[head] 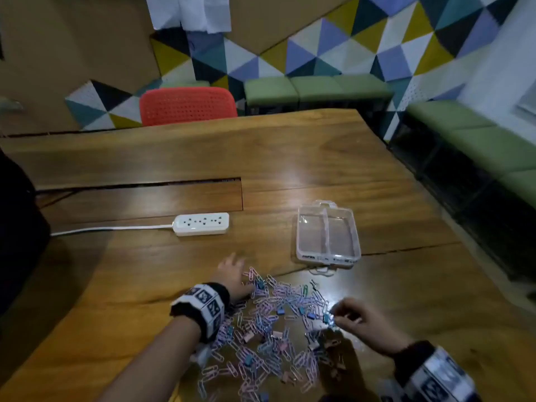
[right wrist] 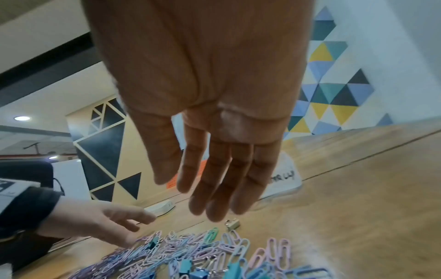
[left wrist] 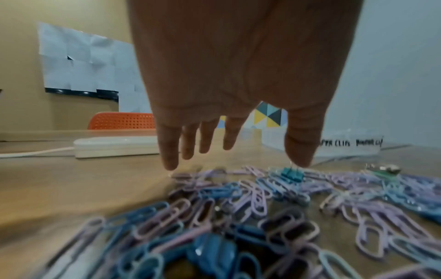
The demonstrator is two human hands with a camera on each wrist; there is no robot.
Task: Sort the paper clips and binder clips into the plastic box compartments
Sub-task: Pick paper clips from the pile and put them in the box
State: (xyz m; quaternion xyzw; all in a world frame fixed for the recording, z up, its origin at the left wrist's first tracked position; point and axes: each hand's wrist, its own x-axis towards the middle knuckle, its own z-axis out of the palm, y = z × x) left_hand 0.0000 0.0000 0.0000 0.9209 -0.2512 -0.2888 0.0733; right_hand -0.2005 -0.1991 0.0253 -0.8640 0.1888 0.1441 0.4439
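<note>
Pastel paper clips [head: 261, 338] in pink, lilac and blue lay heaped on the wooden worktop [head: 145, 271] closest to the camera, with small blue, teal and pink binder clips [head: 280, 311] mixed through them. At the pile's far left edge the left hand [head: 232, 278] rested with fingers [left wrist: 169, 151] straight and spread, holding nothing. On the pile's right side was the right hand [head: 359, 320]: the head view made its fingers look bent over the clips, while the wrist view showed them straight and together, so whether it pinched a clip could not be told. Beyond the pile sat the clear plastic box [head: 327, 233], two compartments side by side, both looking bare. Black handwriting on its near wall was too blurred to read for certain. Left of the box lay a white power strip [head: 201, 224].
</note>
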